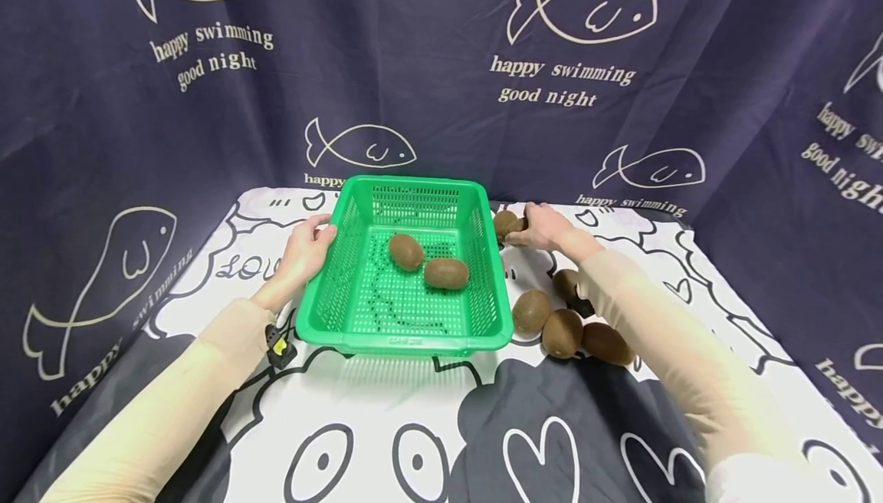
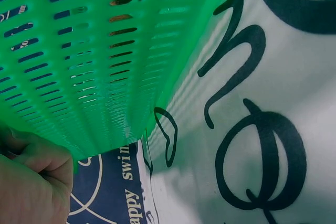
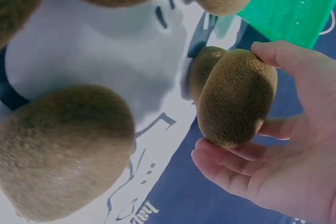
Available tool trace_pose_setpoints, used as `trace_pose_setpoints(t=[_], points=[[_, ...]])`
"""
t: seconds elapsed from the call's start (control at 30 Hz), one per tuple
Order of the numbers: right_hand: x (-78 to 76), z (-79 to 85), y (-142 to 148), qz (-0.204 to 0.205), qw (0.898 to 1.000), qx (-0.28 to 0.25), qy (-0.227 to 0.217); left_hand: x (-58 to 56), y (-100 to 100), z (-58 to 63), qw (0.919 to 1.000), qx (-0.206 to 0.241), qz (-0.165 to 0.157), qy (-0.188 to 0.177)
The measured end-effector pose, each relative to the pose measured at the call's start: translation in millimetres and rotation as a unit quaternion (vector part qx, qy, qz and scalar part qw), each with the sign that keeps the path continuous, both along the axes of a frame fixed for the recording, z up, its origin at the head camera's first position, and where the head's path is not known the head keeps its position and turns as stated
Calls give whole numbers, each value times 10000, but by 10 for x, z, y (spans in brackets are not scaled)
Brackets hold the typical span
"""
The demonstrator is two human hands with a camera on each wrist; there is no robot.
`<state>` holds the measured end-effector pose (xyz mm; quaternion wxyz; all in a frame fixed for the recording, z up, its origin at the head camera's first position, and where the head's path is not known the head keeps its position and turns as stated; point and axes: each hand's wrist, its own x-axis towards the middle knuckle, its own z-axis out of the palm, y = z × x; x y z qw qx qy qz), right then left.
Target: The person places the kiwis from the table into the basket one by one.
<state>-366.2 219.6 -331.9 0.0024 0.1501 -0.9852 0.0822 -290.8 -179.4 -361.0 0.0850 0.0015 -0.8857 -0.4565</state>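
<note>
A green plastic basket [image 1: 407, 340] with slotted walls stands on the table, two brown kiwis lying inside, one kiwi [image 1: 405, 251] tilted beside the other kiwi [image 1: 446, 274]. My left hand [image 1: 308, 251] grips the basket's left rim; in the left wrist view the left hand [image 2: 37, 177] has its fingers curled at the rim. To the right of the basket, my right hand [image 1: 545, 228] holds a kiwi. The right wrist view shows that kiwi [image 3: 239, 98] between the thumb and fingers of the right hand [image 3: 294, 145], with another kiwi [image 3: 203, 72] partly hidden behind it.
Several more kiwis lie right of the basket, among them one kiwi [image 1: 532, 311] near its front corner and a darker kiwi [image 1: 607, 343] under my right forearm. A patterned cloth [image 1: 372, 442] covers the table. A dark fish-print curtain [image 1: 441, 66] hangs behind.
</note>
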Motion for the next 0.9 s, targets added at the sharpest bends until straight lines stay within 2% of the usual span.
trace_pose_setpoints(t=[0.6,0.9], points=[[74,513,-167,33,9993,-305,233,25,-1,29,10000,-7,-5,50],[115,627,-373,199,9987,-393,256,28,2,17,10000,-20,-5,24]])
